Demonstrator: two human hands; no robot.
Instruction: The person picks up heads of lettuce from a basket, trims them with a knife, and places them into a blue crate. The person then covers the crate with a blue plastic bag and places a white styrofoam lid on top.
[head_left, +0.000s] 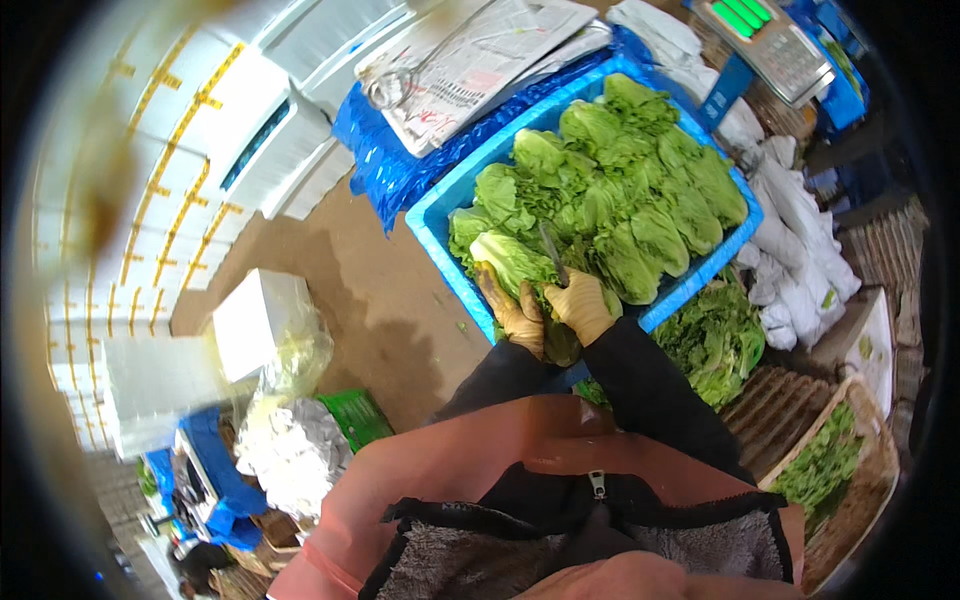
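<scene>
A blue crate (450, 277) before me holds rows of green lettuce heads (600, 180). At its near left corner my left hand (514, 311), in a stained yellow glove, is closed around the base of a pale lettuce head (506, 255). Close beside it on the right, my right hand (579, 304), in a yellow glove, grips a thin knife (553, 251), its dark blade pointing away from me over the lettuce. The lower part of the held head is partly hidden by the gloves.
Newspapers (487, 67) lie on blue plastic sheeting behind the crate. A digital scale (772, 45) stands at the upper right. Loose leaves (712, 345) and a leaf-filled basket (862, 465) are at the lower right. White foam boxes (172, 165) are stacked at the left.
</scene>
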